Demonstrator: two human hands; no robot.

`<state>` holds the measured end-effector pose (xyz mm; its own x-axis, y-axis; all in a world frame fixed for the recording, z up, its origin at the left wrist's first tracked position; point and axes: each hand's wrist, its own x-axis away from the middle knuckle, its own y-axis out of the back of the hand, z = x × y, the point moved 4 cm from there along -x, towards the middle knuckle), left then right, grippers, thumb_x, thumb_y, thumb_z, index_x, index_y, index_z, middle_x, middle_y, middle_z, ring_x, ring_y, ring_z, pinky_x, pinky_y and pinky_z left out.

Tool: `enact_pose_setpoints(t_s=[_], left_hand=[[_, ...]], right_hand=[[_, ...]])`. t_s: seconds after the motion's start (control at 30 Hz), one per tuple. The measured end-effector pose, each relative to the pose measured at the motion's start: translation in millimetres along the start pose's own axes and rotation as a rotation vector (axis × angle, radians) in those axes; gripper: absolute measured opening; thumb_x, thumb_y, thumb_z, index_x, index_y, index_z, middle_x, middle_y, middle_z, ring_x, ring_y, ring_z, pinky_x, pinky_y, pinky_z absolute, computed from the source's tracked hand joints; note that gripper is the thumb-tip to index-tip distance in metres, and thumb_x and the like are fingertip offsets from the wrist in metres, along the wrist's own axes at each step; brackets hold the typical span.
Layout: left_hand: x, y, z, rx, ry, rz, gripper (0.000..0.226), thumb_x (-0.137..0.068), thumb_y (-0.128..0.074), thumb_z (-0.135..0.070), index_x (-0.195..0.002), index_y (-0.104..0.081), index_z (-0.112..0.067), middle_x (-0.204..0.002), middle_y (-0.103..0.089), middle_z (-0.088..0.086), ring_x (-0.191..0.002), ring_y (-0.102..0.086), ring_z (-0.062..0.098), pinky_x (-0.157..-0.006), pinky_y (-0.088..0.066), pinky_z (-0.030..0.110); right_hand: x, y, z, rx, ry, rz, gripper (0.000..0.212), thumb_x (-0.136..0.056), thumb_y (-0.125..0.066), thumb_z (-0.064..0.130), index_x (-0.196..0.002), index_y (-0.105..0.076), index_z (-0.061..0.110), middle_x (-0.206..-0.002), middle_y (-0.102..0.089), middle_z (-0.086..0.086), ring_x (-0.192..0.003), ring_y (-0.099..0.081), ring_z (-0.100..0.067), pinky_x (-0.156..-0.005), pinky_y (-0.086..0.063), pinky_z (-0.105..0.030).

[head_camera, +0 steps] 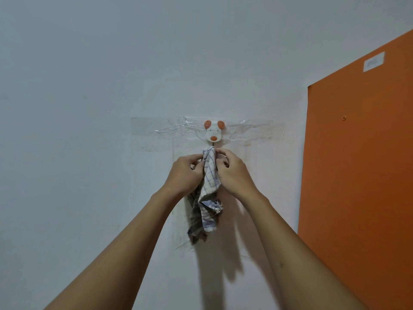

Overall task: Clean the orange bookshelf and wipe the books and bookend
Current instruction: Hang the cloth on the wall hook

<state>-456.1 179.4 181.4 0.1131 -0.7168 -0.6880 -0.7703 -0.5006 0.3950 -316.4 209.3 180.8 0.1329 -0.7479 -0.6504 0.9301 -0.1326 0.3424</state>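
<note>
A checked white and blue cloth (206,198) hangs down the white wall from a small animal-shaped hook (214,134) with orange ears and nose. My left hand (185,170) grips the cloth's upper part from the left, and my right hand (232,170) pinches its top fold just under the hook from the right. The orange side panel of the bookshelf (357,164) fills the right of the view, with a small white label (373,61) near its top. No books or bookend are in view.
Clear tape (169,130) is stuck across the wall behind the hook, with more strips running down behind the cloth. A small orange screw cap (344,118) sits on the shelf panel. The white wall (89,86) spreads to the left and above.
</note>
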Motion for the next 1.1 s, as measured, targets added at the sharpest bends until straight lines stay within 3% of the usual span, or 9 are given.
enact_pose_setpoints(t_s=[0.1,0.2,0.4,0.57,0.7,0.83,1.1], left_hand=[[2.0,2.9,2.5,0.02,0.046,-0.048,0.027,-0.1,-0.054,-0.027,-0.123,-0.068,-0.026,-0.083,-0.063,-0.014,-0.072,-0.06,0.002,-0.06,-0.051,0.018],[3.5,3.4,1.0,0.026,0.055,-0.073,0.027,-0.099,-0.056,-0.031,-0.121,-0.068,-0.023,-0.086,-0.059,-0.015,-0.077,-0.057,-0.001,-0.062,-0.043,0.014],[4.3,6.7,-0.2,-0.039,0.046,-0.079,0.032,-0.095,-0.058,-0.036,-0.123,-0.067,-0.024,-0.102,-0.065,-0.001,-0.085,-0.063,0.011,-0.074,-0.051,0.028],[2.4,7.0,-4.7,-0.121,0.018,-0.028,0.035,-0.095,-0.058,-0.035,-0.129,-0.063,-0.026,-0.111,-0.066,0.002,-0.092,-0.064,0.015,-0.077,-0.05,0.028],[4.9,14.4,-12.3,-0.158,0.008,-0.093,0.041,-0.095,-0.057,-0.038,-0.133,-0.058,-0.023,-0.122,-0.059,0.003,-0.106,-0.061,0.019,-0.092,-0.053,0.039],[3.1,22.0,-23.5,-0.212,-0.04,-0.148,0.045,-0.095,-0.056,-0.041,-0.137,-0.054,-0.026,-0.13,-0.055,0.001,-0.114,-0.057,0.02,-0.095,-0.052,0.042],[3.0,22.1,-25.1,-0.237,-0.041,-0.109,0.041,-0.094,-0.057,-0.038,-0.134,-0.057,-0.028,-0.126,-0.059,-0.002,-0.112,-0.058,0.017,-0.096,-0.05,0.04]], right_hand=[[1.8,0.6,-3.4,-0.038,-0.049,-0.03,0.03,-0.101,-0.044,0.025,-0.122,-0.064,0.024,-0.115,-0.067,0.007,-0.104,-0.061,-0.009,-0.084,-0.048,-0.023],[4.4,5.1,-2.7,-0.005,-0.053,-0.103,0.029,-0.102,-0.043,0.029,-0.119,-0.065,0.021,-0.113,-0.067,0.006,-0.101,-0.059,-0.01,-0.083,-0.046,-0.026],[7.3,10.6,-0.9,0.143,-0.016,-0.173,0.03,-0.101,-0.043,0.038,-0.118,-0.065,0.027,-0.113,-0.066,0.006,-0.101,-0.059,-0.012,-0.087,-0.05,-0.033],[10.6,12.0,3.5,0.268,0.011,-0.175,0.033,-0.101,-0.041,0.047,-0.123,-0.06,0.032,-0.122,-0.061,0.007,-0.106,-0.059,-0.014,-0.088,-0.05,-0.037],[14.9,17.2,13.9,0.349,0.058,-0.258,0.04,-0.101,-0.04,0.046,-0.133,-0.055,0.028,-0.132,-0.056,0.003,-0.117,-0.055,-0.018,-0.097,-0.047,-0.042],[14.5,21.9,25.6,0.441,0.105,-0.258,0.04,-0.101,-0.04,0.042,-0.136,-0.053,0.027,-0.136,-0.054,0.0,-0.123,-0.051,-0.021,-0.1,-0.041,-0.041],[15.9,15.1,22.6,0.477,0.096,-0.206,0.041,-0.1,-0.041,0.044,-0.136,-0.052,0.029,-0.137,-0.054,0.001,-0.124,-0.05,-0.02,-0.101,-0.039,-0.041]])
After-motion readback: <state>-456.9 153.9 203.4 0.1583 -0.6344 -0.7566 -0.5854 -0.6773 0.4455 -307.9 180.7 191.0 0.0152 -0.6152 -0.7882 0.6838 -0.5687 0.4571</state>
